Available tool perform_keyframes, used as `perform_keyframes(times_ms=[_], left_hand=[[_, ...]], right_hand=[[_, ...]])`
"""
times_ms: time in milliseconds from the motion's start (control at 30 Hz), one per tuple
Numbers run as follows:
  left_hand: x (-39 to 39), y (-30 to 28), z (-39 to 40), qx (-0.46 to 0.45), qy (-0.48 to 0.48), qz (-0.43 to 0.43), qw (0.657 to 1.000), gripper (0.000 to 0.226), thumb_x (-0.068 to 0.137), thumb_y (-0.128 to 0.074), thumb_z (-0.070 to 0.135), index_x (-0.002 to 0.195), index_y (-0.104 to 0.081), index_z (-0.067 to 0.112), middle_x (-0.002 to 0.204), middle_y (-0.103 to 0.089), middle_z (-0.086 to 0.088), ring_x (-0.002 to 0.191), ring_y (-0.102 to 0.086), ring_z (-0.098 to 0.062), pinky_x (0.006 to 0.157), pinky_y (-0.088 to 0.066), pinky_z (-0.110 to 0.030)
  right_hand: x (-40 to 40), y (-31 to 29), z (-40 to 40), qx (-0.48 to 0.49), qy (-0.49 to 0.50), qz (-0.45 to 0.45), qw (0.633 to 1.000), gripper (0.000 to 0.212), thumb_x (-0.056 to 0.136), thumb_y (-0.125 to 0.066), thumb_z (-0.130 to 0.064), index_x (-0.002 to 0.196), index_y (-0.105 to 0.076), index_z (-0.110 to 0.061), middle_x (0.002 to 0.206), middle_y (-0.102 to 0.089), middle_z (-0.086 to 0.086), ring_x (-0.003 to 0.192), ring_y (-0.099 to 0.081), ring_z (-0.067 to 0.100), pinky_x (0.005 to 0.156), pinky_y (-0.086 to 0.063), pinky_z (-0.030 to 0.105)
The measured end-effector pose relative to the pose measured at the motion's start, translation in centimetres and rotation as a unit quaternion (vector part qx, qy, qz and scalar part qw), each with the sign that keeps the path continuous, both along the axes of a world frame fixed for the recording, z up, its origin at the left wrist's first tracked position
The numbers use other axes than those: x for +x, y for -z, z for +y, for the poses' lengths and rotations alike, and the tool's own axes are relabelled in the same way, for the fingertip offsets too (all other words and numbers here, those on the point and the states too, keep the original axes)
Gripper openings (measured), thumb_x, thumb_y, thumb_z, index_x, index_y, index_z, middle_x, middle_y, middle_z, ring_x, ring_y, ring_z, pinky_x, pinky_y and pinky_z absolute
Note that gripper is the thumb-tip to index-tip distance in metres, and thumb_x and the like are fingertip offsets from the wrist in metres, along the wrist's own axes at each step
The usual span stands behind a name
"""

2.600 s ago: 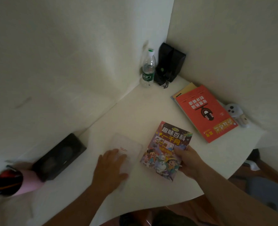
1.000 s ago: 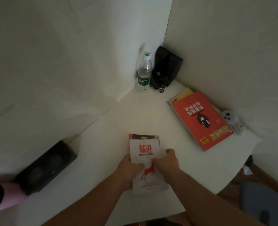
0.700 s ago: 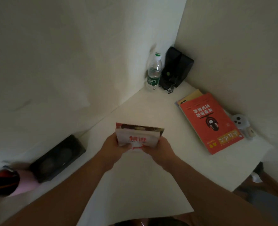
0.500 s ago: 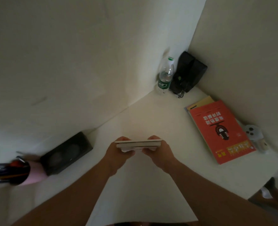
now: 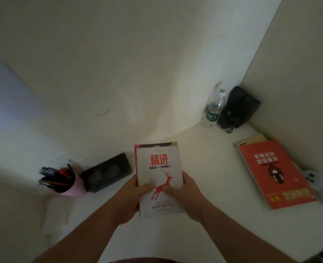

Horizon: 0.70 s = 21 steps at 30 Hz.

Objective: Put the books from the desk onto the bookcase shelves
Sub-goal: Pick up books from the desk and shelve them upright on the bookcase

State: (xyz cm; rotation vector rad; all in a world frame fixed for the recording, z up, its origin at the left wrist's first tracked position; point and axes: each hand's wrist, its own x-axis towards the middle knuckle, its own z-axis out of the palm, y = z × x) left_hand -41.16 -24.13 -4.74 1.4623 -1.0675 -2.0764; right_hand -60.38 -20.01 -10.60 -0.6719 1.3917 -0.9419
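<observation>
White glossy book (image 5: 159, 179), one darker behind | both our hands, left (image 5: 132, 196) and right (image 5: 183, 194), fingers grasping them | two flat books (image 5: 274, 175) on bench (image 5: 204, 158).

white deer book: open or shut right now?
Shut. The white book shows its whole front cover, both thumbs pressed on it, left hand and right hand gripping its sides; another book's edge shows behind.

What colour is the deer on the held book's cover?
Red, on the white book; clearest in the head view.
</observation>
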Motion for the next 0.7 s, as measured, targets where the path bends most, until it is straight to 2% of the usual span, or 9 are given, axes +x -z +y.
perform_keyframes(times_ms=[267,367,433,467,500,533,567,633,700], left_hand=[[10.0,-11.7,11.0,-0.109,-0.031,0.068,0.991,0.046,0.089,-0.071,0.001,0.130,-0.065,0.019,0.118,-0.077,-0.014,0.106,-0.076,-0.035,0.087,-0.064,-0.050],[14.1,-18.2,15.5,-0.222,0.024,0.011,0.975,0.063,0.073,-0.095,0.026,0.129,-0.066,0.029,0.124,-0.077,-0.002,0.116,-0.073,-0.024,0.100,-0.058,-0.045],[16.6,-24.0,17.2,-0.332,0.057,-0.028,0.941,0.068,0.073,-0.093,0.046,0.135,-0.064,0.038,0.134,-0.072,0.008,0.128,-0.066,-0.017,0.112,-0.049,-0.044],[17.8,-26.9,17.9,-0.370,0.053,-0.023,0.927,0.066,0.077,-0.091,0.044,0.137,-0.064,0.037,0.136,-0.071,0.008,0.131,-0.064,-0.017,0.114,-0.047,-0.043],[18.9,-29.8,18.5,-0.403,0.044,-0.021,0.914,0.061,0.082,-0.089,0.040,0.138,-0.065,0.033,0.135,-0.071,0.007,0.132,-0.064,-0.018,0.113,-0.048,-0.042],[19.9,-32.4,19.1,-0.444,0.045,-0.023,0.895,0.054,0.087,-0.086,0.035,0.137,-0.066,0.031,0.133,-0.072,0.009,0.131,-0.064,-0.016,0.111,-0.050,-0.038],[20.4,-35.2,20.0,-0.486,0.044,-0.025,0.873,0.047,0.091,-0.083,0.029,0.135,-0.067,0.033,0.130,-0.073,0.013,0.128,-0.065,-0.011,0.110,-0.052,-0.033],[21.3,-39.8,21.0,-0.594,-0.019,-0.056,0.802,0.038,0.095,-0.076,0.019,0.126,-0.070,0.040,0.122,-0.073,0.025,0.119,-0.067,0.003,0.105,-0.054,-0.025],[21.9,-43.6,20.9,-0.693,-0.124,-0.117,0.700,0.035,0.096,-0.073,0.025,0.124,-0.070,0.046,0.117,-0.071,0.035,0.112,-0.064,0.014,0.100,-0.054,-0.016]], right_hand=[[9.5,-13.7,9.4,-0.143,-0.020,-0.005,0.990,0.054,0.080,-0.088,-0.003,0.127,-0.063,-0.012,0.114,-0.079,0.010,0.102,-0.078,0.033,0.089,-0.063,0.054],[13.1,-20.6,13.3,-0.220,-0.022,0.020,0.975,0.081,0.057,-0.105,-0.027,0.129,-0.069,-0.015,0.111,-0.081,0.005,0.102,-0.078,0.027,0.087,-0.064,0.046],[15.4,-26.3,14.5,-0.306,-0.017,0.024,0.952,0.096,0.024,-0.109,-0.051,0.114,-0.081,-0.031,0.104,-0.082,-0.006,0.096,-0.079,0.014,0.091,-0.061,0.044],[16.3,-29.2,14.7,-0.337,-0.007,0.025,0.941,0.096,0.014,-0.109,-0.046,0.105,-0.083,-0.035,0.097,-0.082,-0.008,0.089,-0.079,0.010,0.088,-0.061,0.044],[17.0,-32.2,15.0,-0.364,-0.018,0.035,0.931,0.104,0.010,-0.110,-0.023,0.109,-0.080,-0.030,0.095,-0.082,-0.005,0.086,-0.079,0.012,0.082,-0.064,0.042],[17.7,-35.0,15.2,-0.396,-0.036,0.042,0.917,0.104,0.023,-0.106,-0.001,0.119,-0.073,-0.023,0.096,-0.082,0.000,0.085,-0.080,0.015,0.073,-0.065,0.035],[18.5,-37.7,15.0,-0.432,-0.032,0.059,0.899,0.102,0.036,-0.101,0.004,0.127,-0.064,-0.024,0.099,-0.082,0.002,0.085,-0.079,0.016,0.066,-0.063,0.028],[19.9,-42.3,14.5,-0.529,0.041,0.123,0.838,0.103,0.048,-0.106,-0.016,0.131,-0.052,-0.045,0.111,-0.075,-0.006,0.090,-0.076,0.013,0.065,-0.061,0.024],[22.4,-47.1,13.6,-0.617,0.123,0.180,0.756,0.082,0.066,-0.098,-0.042,0.127,-0.047,-0.062,0.122,-0.059,-0.014,0.101,-0.067,0.009,0.077,-0.059,0.027]])
